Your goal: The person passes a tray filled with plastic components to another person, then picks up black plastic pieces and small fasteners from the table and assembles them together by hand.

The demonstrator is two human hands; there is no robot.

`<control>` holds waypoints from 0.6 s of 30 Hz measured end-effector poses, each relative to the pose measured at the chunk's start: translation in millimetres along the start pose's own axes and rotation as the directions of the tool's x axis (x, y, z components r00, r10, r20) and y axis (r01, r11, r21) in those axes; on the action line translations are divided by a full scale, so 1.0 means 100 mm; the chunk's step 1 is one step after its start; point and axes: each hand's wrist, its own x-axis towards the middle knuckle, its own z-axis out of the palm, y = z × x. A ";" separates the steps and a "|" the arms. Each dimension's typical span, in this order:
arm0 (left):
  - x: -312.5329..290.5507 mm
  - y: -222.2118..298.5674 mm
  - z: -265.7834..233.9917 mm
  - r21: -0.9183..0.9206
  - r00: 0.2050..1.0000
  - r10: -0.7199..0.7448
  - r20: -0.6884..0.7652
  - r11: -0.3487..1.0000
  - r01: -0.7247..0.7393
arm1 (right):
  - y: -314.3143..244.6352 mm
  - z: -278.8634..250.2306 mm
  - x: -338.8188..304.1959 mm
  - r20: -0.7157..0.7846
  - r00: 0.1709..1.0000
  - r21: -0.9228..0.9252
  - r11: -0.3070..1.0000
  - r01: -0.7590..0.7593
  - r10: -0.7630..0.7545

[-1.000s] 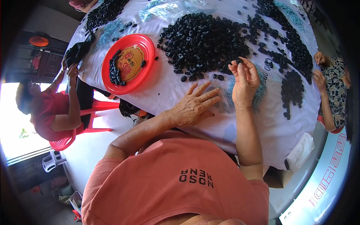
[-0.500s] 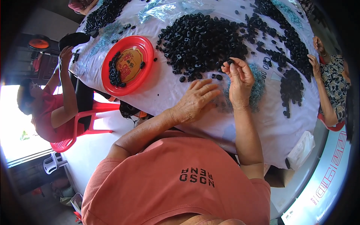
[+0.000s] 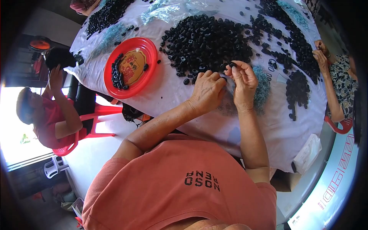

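My right hand point(image 3: 245, 85) is raised over the table, thumb and forefinger pinched on a small black plastic piece point(image 3: 232, 64). Just left of it, my left hand point(image 3: 207, 92) rests palm down at the near edge of a large heap of such black pieces point(image 3: 207, 42). Its fingers are curled, and whatever they hold is hidden beneath them. One loose black piece point(image 3: 224, 79) lies against the left fingertips. Beside and partly behind my right hand spreads a pile of fine teal bits point(image 3: 261, 86), too small to make out.
A red round tray point(image 3: 152, 73) with several black pieces stands left of the heap on the white cloth point(image 3: 168, 103). A smaller dark pile point(image 3: 298, 90) lies to the right. People sit at both sides; the left one, on a red chair point(image 3: 101, 111), lifts a black bundle point(image 3: 59, 58).
My left hand has moved up to the heap's edge, and its outstretched fingers have curled. My right hand keeps its pinch, nearly in place. The person at left has raised the black bundle.
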 end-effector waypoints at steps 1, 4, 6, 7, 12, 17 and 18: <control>0.01 0.00 0.01 0.030 1.000 -0.019 0.022 0.999 0.018 | -0.01 0.01 0.00 0.002 1.000 0.003 1.000 0.002 -0.002; 0.02 0.01 0.01 0.024 0.999 -0.025 0.037 0.999 0.024 | -0.01 0.01 0.00 0.003 1.000 0.003 1.000 0.004 -0.004; 0.00 0.00 -0.01 -0.040 1.000 -0.017 0.011 0.999 0.017 | -0.01 0.01 0.00 0.002 1.000 -0.001 1.000 0.005 -0.005; -0.02 -0.01 -0.03 -0.104 1.000 -0.010 -0.018 0.995 0.008 | -0.01 0.01 0.00 0.001 1.000 0.008 1.000 -0.002 0.002; -0.13 -0.10 -0.25 -0.326 0.981 -0.193 -0.007 0.928 0.180 | 0.00 0.01 0.01 0.005 1.000 0.019 1.000 -0.004 0.004; -0.26 -0.25 -0.38 -0.661 0.892 -0.390 0.229 0.611 0.436 | 0.01 0.02 -0.01 0.022 1.000 -0.027 1.000 0.009 -0.009; -0.27 -0.26 -0.41 -0.682 0.870 -0.406 0.281 0.552 0.479 | 0.00 0.02 -0.01 0.024 1.000 -0.026 1.000 0.009 -0.008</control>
